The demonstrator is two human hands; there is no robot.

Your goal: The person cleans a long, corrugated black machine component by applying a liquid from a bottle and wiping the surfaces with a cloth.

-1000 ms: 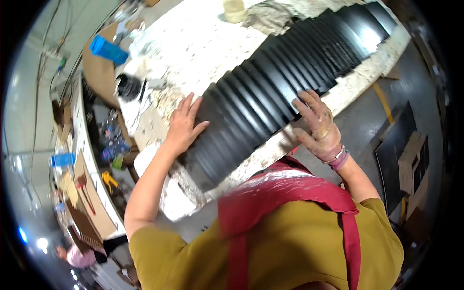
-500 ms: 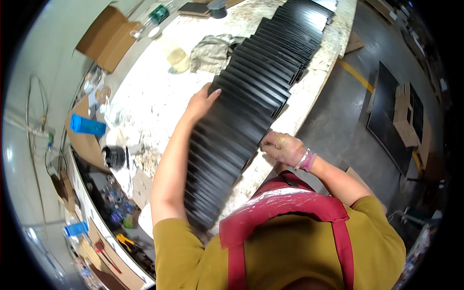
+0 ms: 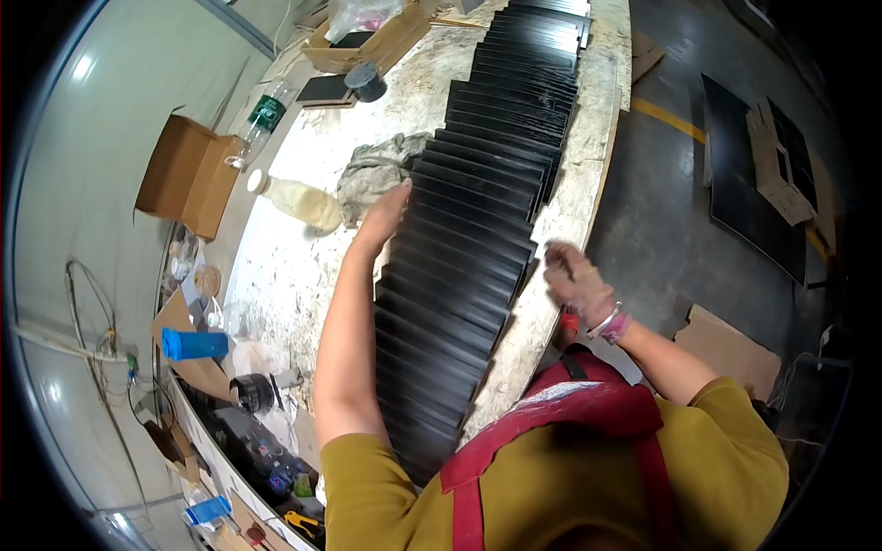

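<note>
A long overlapping row of thin, glossy black panels (image 3: pixel 469 220) runs down the worktable, fanned like steps. My bare left hand (image 3: pixel 384 219) lies along the row's left edge, fingers stretched out and touching the panel ends. At the other side, my right hand (image 3: pixel 579 283), in a stained glove, is lifted a little off the row's right edge. Its fingers look loosely apart and hold nothing I can see, though motion blurs them. A crumpled grey rag (image 3: pixel 372 174) lies just beyond my left hand, beside a bottle of pale liquid (image 3: pixel 303 204).
The paint-stained white worktable (image 3: pixel 285 275) has a curved left side. Along it are an open cardboard box (image 3: pixel 188 174), a clear green-labelled bottle (image 3: pixel 266 115), a dark round tub (image 3: pixel 366 83), a blue bottle (image 3: pixel 195 344) and a black tape roll (image 3: pixel 253 393). Large dark boards (image 3: pixel 749 184) lie on the floor at right.
My right hand has come away from the panels' right edge, moving outward to the right. My left hand stays at the left edge. The whole view has shifted, showing more of the table's far end.
</note>
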